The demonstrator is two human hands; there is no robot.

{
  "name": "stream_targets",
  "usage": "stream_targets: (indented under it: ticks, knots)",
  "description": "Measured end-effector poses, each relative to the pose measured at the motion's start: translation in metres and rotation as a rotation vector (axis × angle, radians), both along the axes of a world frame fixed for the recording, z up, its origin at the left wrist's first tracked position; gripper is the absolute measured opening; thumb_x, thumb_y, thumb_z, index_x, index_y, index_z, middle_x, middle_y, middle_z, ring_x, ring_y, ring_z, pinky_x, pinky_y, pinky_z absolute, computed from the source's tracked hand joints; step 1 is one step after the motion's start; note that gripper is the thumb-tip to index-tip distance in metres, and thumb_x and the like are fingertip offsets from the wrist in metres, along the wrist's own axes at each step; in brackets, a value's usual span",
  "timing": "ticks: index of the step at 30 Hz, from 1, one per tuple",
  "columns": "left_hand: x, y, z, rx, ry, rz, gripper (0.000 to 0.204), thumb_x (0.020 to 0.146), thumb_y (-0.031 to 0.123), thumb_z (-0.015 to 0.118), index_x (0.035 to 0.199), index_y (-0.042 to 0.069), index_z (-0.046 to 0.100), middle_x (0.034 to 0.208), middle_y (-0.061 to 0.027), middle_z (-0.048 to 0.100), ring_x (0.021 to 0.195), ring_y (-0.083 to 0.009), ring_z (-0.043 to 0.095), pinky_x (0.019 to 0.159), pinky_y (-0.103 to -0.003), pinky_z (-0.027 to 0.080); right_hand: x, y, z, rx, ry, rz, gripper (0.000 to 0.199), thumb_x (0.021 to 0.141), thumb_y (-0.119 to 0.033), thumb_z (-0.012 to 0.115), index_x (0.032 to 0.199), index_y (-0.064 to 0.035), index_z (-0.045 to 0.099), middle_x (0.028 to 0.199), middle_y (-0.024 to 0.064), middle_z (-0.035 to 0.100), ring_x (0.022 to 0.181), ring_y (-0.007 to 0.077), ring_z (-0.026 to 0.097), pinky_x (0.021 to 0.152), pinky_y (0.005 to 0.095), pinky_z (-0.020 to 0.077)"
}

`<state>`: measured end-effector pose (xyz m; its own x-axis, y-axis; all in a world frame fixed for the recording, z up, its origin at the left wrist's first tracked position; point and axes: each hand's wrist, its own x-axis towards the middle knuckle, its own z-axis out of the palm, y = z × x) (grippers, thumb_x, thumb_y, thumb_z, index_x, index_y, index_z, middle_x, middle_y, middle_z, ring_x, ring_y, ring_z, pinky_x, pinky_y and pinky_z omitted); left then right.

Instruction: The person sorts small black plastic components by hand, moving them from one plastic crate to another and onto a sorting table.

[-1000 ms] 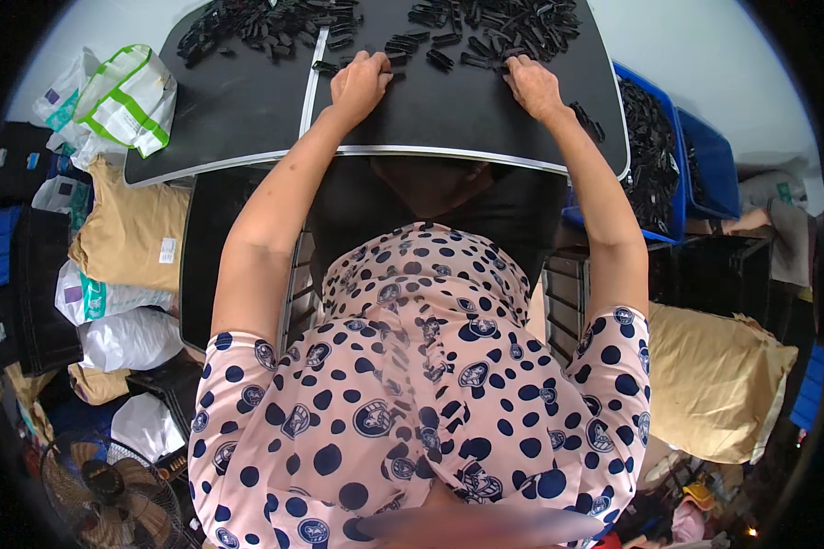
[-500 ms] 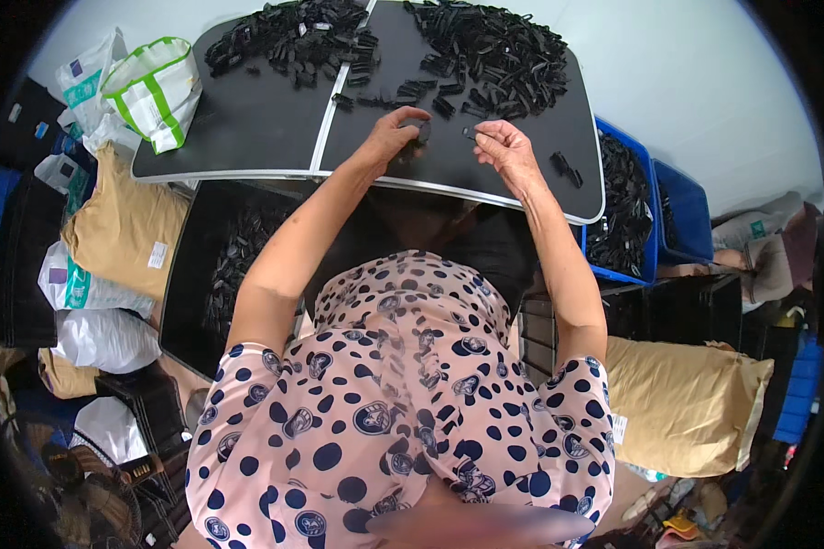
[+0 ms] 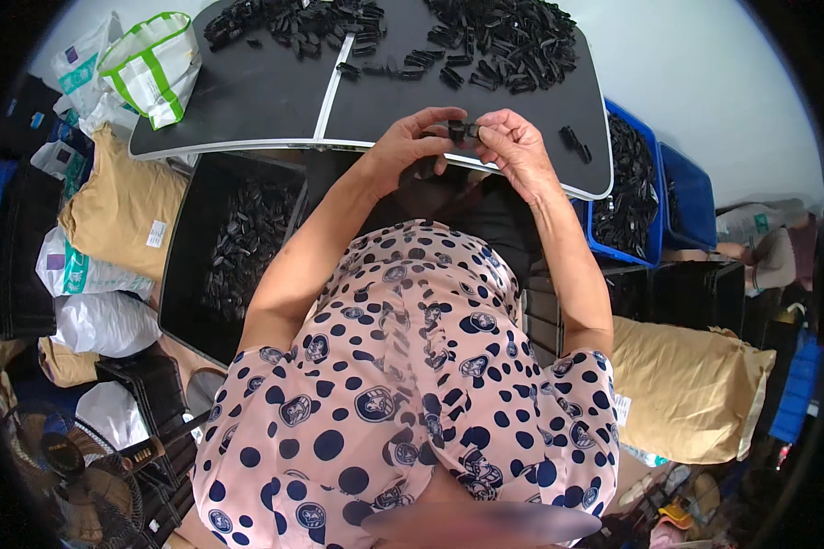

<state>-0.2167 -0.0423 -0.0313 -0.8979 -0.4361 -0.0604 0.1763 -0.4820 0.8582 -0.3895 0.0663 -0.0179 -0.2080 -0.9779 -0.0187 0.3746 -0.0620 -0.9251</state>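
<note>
Over the near edge of the black folding table, my two hands meet at a small black plastic piece. My left hand grips it between thumb and fingers. My right hand pinches a smaller dark piece against its right side; the exact kind of either part is too small to tell. Beyond my hands lies a large heap of similar black plastic pieces. Several more are strung out in a loose row, and a few loose pieces lie to the right of my right hand.
Another black heap covers the table's far left, near a white-and-green bag. A black bin with pieces stands below left. Blue crates stand at right. Brown sacks and a fan are around me.
My hands have come together, bringing the two dark pieces into contact. The table sits slightly higher in view, and more of the black bin shows.
</note>
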Motion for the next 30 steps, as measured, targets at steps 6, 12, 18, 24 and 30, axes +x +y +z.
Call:
stream_targets:
  ticks: [6, 12, 18, 24, 30]
  knots:
    - [0.004, 0.021, -0.004, -0.754, -0.105, 0.253, 0.028, 0.086, 0.006, 0.06, 0.114, 0.004, 0.058, 0.084, -0.0034, 0.057, 0.065, -0.0095, 0.055, 0.058, -0.022, 0.046, 0.004, 0.005, -0.001, -0.003, -0.06, 0.057, 0.01, 0.086, -0.004, 0.061, 0.096, -0.0032, 0.059, 0.081, 0.0043, 0.064, 0.069, 0.0115, 0.061, 0.058, 0.0204, 0.0499]
    - [0.006, 0.02, -0.006, -1.195, -0.07, 0.425, 0.027, 0.084, 0.006, 0.06, 0.11, 0.004, 0.059, 0.095, -0.0083, 0.058, 0.072, -0.0186, 0.06, 0.063, -0.026, 0.049, 0.008, 0.011, -0.001, 0.002, -0.114, 0.075, 0.01, 0.087, -0.004, 0.06, 0.096, -0.0024, 0.059, 0.079, 0.0043, 0.063, 0.066, 0.0109, 0.061, 0.055, 0.0187, 0.049]
    - [0.01, 0.022, -0.002, -1.308, -0.091, 0.435, 0.024, 0.081, 0.006, 0.062, 0.105, 0.004, 0.06, 0.096, -0.0106, 0.06, 0.08, -0.0263, 0.063, 0.069, -0.031, 0.051, 0.007, 0.012, -0.002, 0.059, -0.018, 0.1, 0.01, 0.087, -0.005, 0.061, 0.096, -0.0022, 0.059, 0.077, 0.0035, 0.062, 0.065, 0.0107, 0.061, 0.054, 0.0196, 0.0487]
    - [0.01, 0.029, -0.008, -1.32, -0.12, 0.485, 0.022, 0.077, 0.01, 0.067, 0.099, 0.008, 0.062, 0.09, -0.0057, 0.061, 0.074, -0.025, 0.063, 0.063, -0.03, 0.05, 0.006, 0.011, -0.007, 0.078, -0.092, 0.129, 0.009, 0.087, -0.005, 0.061, 0.095, -0.0026, 0.059, 0.076, 0.0032, 0.062, 0.063, 0.0106, 0.06, 0.054, 0.0195, 0.0478]
    - [0.01, 0.031, -0.009, -1.256, -0.082, 0.5, 0.023, 0.077, 0.009, 0.066, 0.1, 0.008, 0.062, 0.086, -0.0066, 0.061, 0.072, -0.0249, 0.062, 0.063, -0.03, 0.05, 0.009, 0.013, -0.012, 0.056, -0.186, 0.132, 0.008, 0.087, -0.004, 0.06, 0.094, -0.0027, 0.059, 0.077, 0.0039, 0.062, 0.064, 0.0111, 0.06, 0.054, 0.0196, 0.0478]
